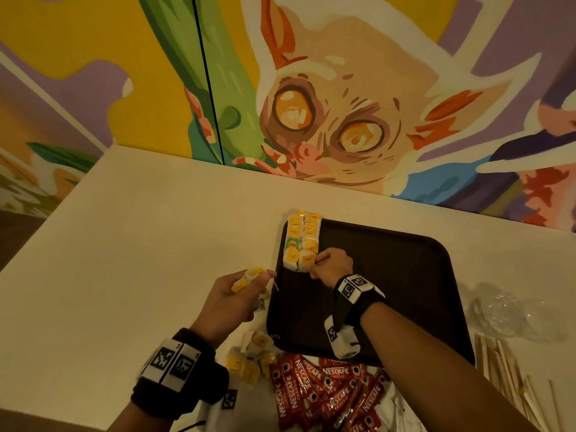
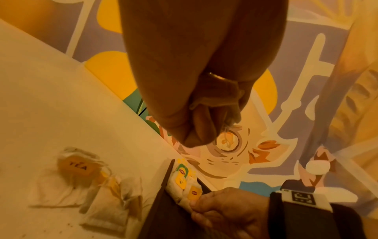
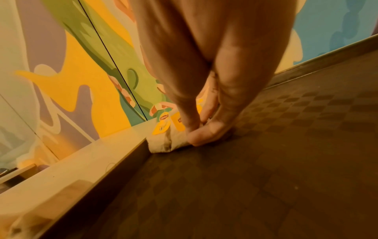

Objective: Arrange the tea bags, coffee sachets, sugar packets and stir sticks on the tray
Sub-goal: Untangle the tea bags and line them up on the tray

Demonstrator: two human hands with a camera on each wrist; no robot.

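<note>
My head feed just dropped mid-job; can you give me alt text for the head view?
The right hand pinches the nearest tea bag in two rows of tea bags along the left edge of a dark tray, while the left hand holds more tea bags beside it. Loose tea bags, red coffee sachets and wooden stir sticks lie on the table.

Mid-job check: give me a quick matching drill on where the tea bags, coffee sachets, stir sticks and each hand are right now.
Things:
1. left hand
2. right hand
3. coffee sachets
4. stir sticks

Places or states:
A. piled off the tray, at its near edge
B. lying on the table, right of the tray
C. pinching the nearest bag in the rows of tea bags
D. holding a few tea bags above the table, left of the tray

Pairs: 1-D, 2-C, 3-A, 4-B
</note>
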